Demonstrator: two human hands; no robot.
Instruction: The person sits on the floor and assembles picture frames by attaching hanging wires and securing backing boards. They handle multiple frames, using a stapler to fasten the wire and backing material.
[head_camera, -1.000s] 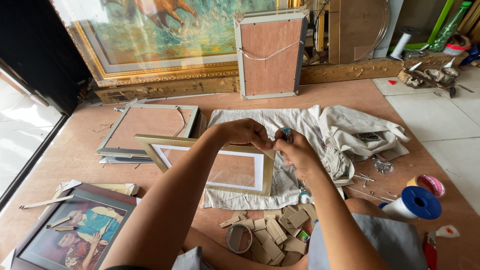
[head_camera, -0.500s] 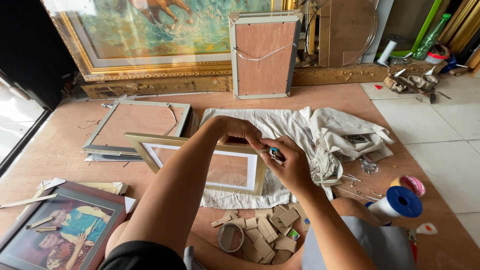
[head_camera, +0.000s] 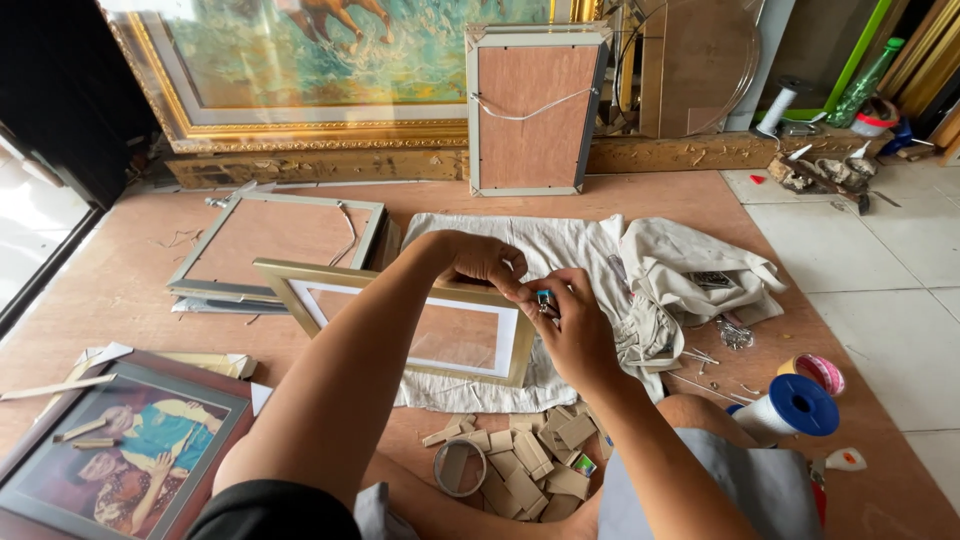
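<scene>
Nearest the camera, between the person's legs, a heap of small cardboard offcuts lies on the brown board floor, with a ring of tape touching its left side. At the near left corner of the board lies a dark-framed picture of seated figures, face up. To the near right stands a white spool with a blue core, and just beyond it a small pink tape roll.

Farther in, both hands meet above the right end of a gold picture frame that lies flat, partly on a white cloth. The right hand is closed, its fingertips pinching a small blue-tipped object; what exactly that object is cannot be told. The left hand is curled, its fingertips touching the same object from above. The object sits just over the frame's far right corner.

Left of the gold frame, a silver frame lies face down on others, its brown backing up. A crumpled beige cloth lies right of the hands, on the white one.

At the far edge, a silver frame with a hanging wire stands upright, back showing, leaning against a large gilt-framed painting.
</scene>
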